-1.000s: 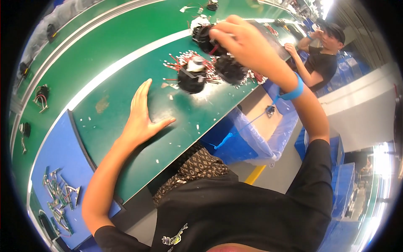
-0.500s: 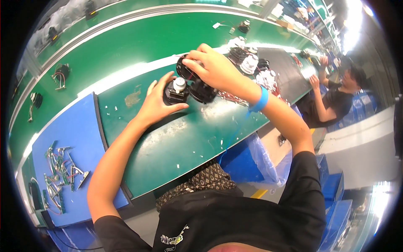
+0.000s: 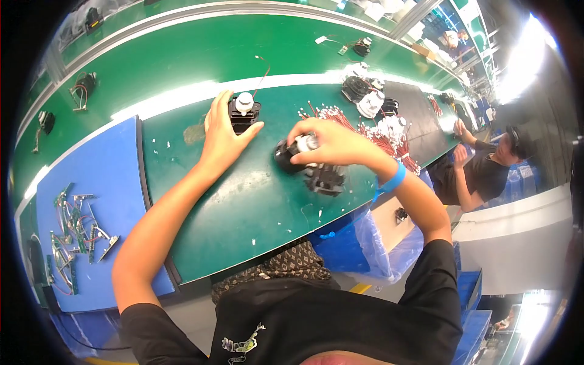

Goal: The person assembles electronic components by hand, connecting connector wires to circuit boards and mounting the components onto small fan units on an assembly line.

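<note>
My left hand [image 3: 222, 135] is curved around a black housing with a white round cap [image 3: 244, 104], fingers along its left side and thumb at its near right. A thin red wire [image 3: 266, 76] rises behind this housing. To the right, my right hand [image 3: 333, 143] grips a black round part with a white piece on top [image 3: 285, 156], slightly smeared by motion. Just below that hand is another black moulded part [image 3: 325, 180], also blurred; whether the hand holds it too, I cannot tell. A blue band [image 3: 392, 177] circles my right wrist.
Red wires with white plugs [image 3: 389, 143] lie in a pile to the right, with black-and-white parts [image 3: 359, 91] behind. Narrow circuit boards [image 3: 79, 228] rest on a blue mat [image 3: 137, 182] at left. A bag-lined blue bin [image 3: 350, 243] stands below the bench edge. A co-worker [image 3: 486, 164] sits at right.
My right hand has moved toward me and right with the black round part, away from the left hand. The capped housing stays at my left hand, its red wire now in plain sight.
</note>
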`<state>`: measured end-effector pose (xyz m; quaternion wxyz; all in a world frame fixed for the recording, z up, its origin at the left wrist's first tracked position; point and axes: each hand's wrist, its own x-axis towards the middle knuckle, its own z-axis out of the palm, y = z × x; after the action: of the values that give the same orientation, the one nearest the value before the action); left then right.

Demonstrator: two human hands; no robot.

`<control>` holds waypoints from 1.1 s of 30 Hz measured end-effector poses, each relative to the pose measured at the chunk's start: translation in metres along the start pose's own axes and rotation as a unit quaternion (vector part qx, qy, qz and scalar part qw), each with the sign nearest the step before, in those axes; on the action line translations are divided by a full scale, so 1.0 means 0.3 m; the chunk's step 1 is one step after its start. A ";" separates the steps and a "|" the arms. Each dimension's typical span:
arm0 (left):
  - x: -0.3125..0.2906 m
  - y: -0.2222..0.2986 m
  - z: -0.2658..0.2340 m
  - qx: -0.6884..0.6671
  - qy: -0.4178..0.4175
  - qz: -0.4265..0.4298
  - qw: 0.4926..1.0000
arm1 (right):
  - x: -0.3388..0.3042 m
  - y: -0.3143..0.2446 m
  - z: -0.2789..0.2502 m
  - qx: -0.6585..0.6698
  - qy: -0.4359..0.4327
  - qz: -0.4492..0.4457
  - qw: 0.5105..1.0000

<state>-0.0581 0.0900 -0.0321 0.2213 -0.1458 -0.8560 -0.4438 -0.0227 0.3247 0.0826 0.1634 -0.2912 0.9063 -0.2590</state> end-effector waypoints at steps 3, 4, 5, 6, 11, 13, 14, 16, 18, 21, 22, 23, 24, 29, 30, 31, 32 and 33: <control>-0.002 -0.017 -0.010 -0.044 0.012 0.008 0.999 | 0.097 -0.029 0.061 -0.035 0.025 -0.009 0.999; 0.002 -0.011 -0.008 -0.072 0.011 -0.009 0.997 | 0.126 -0.017 0.065 -0.038 0.058 -0.030 0.997; 0.005 -0.006 -0.005 -0.100 0.009 -0.027 0.995 | 0.150 -0.006 0.062 -0.053 0.082 -0.029 0.995; 0.005 -0.007 -0.010 -0.097 0.008 -0.028 0.995 | 0.160 -0.037 0.043 -0.064 0.085 -0.023 0.994; 0.002 -0.008 -0.018 -0.121 0.003 -0.028 0.992 | 0.149 -0.051 0.065 -0.096 0.161 -0.055 0.981; -0.003 -0.005 -0.017 -0.102 0.007 -0.018 0.995 | 0.104 -0.080 0.051 -0.122 0.202 -0.040 0.971; -0.006 -0.012 -0.021 -0.102 0.010 -0.024 0.994 | 0.085 -0.088 0.050 -0.145 0.248 -0.025 0.958; -0.006 -0.006 -0.015 -0.079 0.025 0.005 0.997 | 0.049 -0.080 0.068 -0.153 0.260 -0.011 0.953; -0.005 0.002 -0.021 -0.085 0.020 -0.011 0.996 | 0.031 -0.070 0.117 -0.202 0.313 -0.043 0.927; 0.004 0.005 -0.025 -0.101 0.020 -0.026 0.994 | 0.026 -0.091 0.147 -0.179 0.330 -0.080 0.923; 0.007 0.012 -0.026 -0.111 0.021 -0.030 0.993 | 0.029 -0.086 0.144 -0.163 0.355 -0.098 0.915; 0.004 0.021 -0.032 -0.137 0.007 -0.063 0.989 | 0.022 -0.089 0.130 -0.162 0.359 -0.091 0.915; 0.003 0.029 -0.038 -0.137 0.008 -0.075 0.988 | 0.020 -0.097 0.107 -0.079 0.383 -0.067 0.918; -0.009 0.027 -0.052 -0.136 0.038 -0.057 0.988 | 0.013 -0.028 -0.025 -0.006 0.404 0.103 0.909; -0.008 0.047 -0.048 -0.138 0.035 -0.053 0.988 | 0.015 0.034 -0.039 -0.007 0.408 0.106 0.907; -0.007 0.072 -0.057 -0.141 0.041 -0.035 0.989 | 0.017 0.124 -0.041 -0.100 0.334 0.142 0.926; -0.010 0.084 -0.067 -0.142 0.046 -0.017 0.989 | 0.028 0.182 -0.048 -0.190 0.253 0.176 0.932; -0.008 0.078 -0.072 -0.105 0.058 0.051 0.991 | 0.048 0.190 -0.075 -0.203 0.147 0.240 0.938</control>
<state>-0.0403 0.0851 -0.0062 0.2760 -0.1861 -0.7817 -0.5273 -0.0693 0.3640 0.0665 0.0226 -0.0507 0.9965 -0.0627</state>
